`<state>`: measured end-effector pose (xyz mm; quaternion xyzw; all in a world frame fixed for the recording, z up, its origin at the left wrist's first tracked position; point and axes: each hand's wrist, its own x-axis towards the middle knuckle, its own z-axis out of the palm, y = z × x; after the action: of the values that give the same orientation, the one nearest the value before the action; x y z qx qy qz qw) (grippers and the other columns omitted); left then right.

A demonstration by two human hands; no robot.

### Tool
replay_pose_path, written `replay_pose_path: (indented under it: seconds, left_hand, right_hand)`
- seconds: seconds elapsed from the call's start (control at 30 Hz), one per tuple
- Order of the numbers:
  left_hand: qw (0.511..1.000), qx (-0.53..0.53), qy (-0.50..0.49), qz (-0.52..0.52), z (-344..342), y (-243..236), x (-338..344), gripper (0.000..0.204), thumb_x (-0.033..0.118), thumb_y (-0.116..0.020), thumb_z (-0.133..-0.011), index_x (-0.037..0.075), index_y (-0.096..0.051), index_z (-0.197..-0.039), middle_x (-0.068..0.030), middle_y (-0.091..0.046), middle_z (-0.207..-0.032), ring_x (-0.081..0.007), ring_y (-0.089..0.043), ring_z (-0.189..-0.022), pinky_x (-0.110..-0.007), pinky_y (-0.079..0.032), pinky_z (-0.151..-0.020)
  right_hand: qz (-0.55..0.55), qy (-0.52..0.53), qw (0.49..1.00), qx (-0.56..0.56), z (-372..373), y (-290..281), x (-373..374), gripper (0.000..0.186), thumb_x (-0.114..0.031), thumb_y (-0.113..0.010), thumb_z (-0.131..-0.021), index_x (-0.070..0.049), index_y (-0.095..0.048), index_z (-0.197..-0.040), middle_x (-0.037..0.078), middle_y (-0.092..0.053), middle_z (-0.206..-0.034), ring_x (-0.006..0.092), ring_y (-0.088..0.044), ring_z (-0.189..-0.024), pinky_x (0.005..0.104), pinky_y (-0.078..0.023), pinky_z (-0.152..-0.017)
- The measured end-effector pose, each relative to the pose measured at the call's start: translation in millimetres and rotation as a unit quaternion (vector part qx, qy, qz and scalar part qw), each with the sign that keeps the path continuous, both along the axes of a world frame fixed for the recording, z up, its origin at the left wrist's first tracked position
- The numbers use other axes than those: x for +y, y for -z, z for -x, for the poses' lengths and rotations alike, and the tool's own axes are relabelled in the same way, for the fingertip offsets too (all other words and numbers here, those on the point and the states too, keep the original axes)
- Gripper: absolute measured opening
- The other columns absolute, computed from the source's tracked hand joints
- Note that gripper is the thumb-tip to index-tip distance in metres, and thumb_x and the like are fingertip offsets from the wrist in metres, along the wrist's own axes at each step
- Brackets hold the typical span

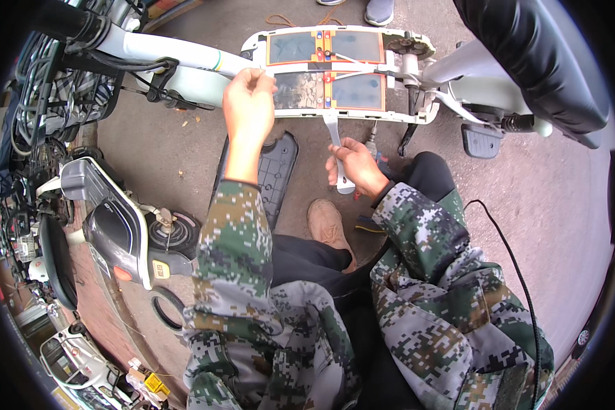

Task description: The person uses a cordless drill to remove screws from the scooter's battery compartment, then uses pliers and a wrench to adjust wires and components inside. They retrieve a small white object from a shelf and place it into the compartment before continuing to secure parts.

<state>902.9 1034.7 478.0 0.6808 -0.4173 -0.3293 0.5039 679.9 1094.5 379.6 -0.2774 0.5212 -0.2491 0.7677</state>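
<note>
An electric scooter's floorboard compartment lies uncovered before me, with several dark batteries seated in it, edged in orange. One battery at the near left has a dirty top. My left hand is closed at the compartment's left end, fingertips pinched beside a band that runs across the batteries; whatever they hold is hidden. Lower right, my right hand grips a flat pale strip with a hole near its lower end. The strip's upper end meets the compartment's near edge.
A black floor panel lies on the ground below my left hand. Behind my right hand is a drill-like tool, partly hidden. Another scooter and a loose tyre are at left. A black seat overhangs the upper right.
</note>
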Motion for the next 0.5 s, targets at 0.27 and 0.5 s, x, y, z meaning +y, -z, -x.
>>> replay_pose_path:
  seconds: [0.27,0.5]
  left_hand:
    - [0.994,-0.005,0.059,0.092,41,-61,67,0.018,0.012,-0.071,-0.099,-0.006,-0.071,-0.105,-0.0102,-0.076,-0.090,-0.0143,-0.069,-0.084,-0.031,-0.056,-0.076]
    - [0.991,-0.015,0.085,0.103,60,-61,54,0.018,0.010,-0.071,-0.097,-0.006,-0.071,-0.105,-0.0108,-0.076,-0.092,-0.0153,-0.069,-0.086,-0.032,-0.056,-0.076]
  right_hand:
    - [0.039,-0.031,0.998,0.024,7,15,-12,0.017,-0.012,-0.049,-0.110,0.004,-0.052,-0.113,0.014,-0.067,-0.078,0.0211,-0.063,-0.052,0.0368,-0.054,-0.048]
    - [0.030,0.013,0.999,0.017,-5,24,-5,0.016,-0.012,-0.047,-0.111,0.003,-0.051,-0.111,0.013,-0.067,-0.077,0.0203,-0.061,-0.052,0.0367,-0.054,-0.048]
